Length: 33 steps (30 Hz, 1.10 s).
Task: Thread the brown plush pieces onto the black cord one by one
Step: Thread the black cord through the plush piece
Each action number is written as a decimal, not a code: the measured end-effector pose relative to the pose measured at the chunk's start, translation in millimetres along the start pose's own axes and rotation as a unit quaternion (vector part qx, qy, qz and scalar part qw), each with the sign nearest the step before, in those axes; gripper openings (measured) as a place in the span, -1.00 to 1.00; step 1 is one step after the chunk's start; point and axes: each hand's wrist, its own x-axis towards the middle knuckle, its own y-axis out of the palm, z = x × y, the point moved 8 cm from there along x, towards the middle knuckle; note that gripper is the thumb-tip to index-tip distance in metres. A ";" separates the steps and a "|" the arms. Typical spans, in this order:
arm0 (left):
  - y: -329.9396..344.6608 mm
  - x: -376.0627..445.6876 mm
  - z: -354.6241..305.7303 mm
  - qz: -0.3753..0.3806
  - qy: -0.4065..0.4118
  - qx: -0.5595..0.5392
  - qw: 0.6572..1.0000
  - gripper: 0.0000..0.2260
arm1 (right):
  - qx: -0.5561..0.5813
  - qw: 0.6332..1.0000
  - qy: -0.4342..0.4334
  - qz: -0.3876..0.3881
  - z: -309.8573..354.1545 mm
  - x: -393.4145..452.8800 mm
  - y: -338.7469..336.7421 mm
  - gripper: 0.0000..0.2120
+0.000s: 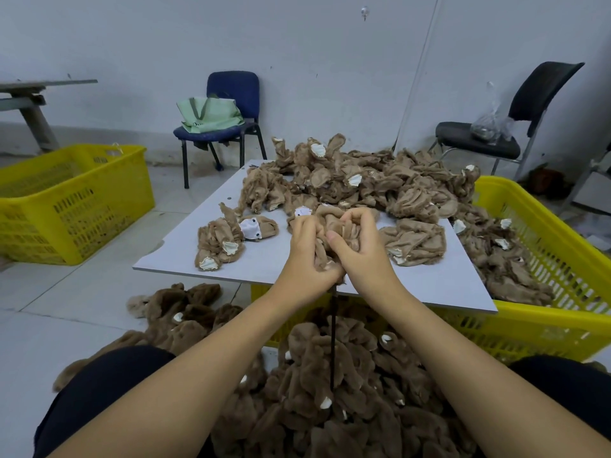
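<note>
Over the near edge of the board [446,285], I have both hands bunched on one brown plush piece [337,231]. My left hand [305,256] is curled round its lower folds, and my right hand [360,246] pinches the upper folds, thumb across the front. From under my left hand the black cord [333,328] drops straight down, its long axis vertical, into the heap of threaded pieces [330,391] between my knees. So the cord's free end sits inside the fabric, hidden from me, nearer my left hand. I judge this piece must slide down along that line. It looks soft, crumpled and tan. More loose pieces [363,180] are piled along the board's far edge, spilling over into the yellow crate [562,246] at my right.
</note>
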 end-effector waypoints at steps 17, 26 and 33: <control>-5.8 17.2 9.0 0.035 -0.155 -0.125 0.979 -0.83 | -0.120 0.992 0.013 0.020 -2.7 8.7 -5.7 -0.71; -16.2 18.9 2.9 0.036 -0.145 -0.079 0.986 -0.82 | -0.052 0.993 0.013 0.102 -8.8 -0.5 1.7 -0.61; -24.1 23.1 2.2 0.034 -0.134 -0.062 0.988 -0.90 | 0.003 0.981 0.139 0.135 -11.1 18.8 -5.5 -0.94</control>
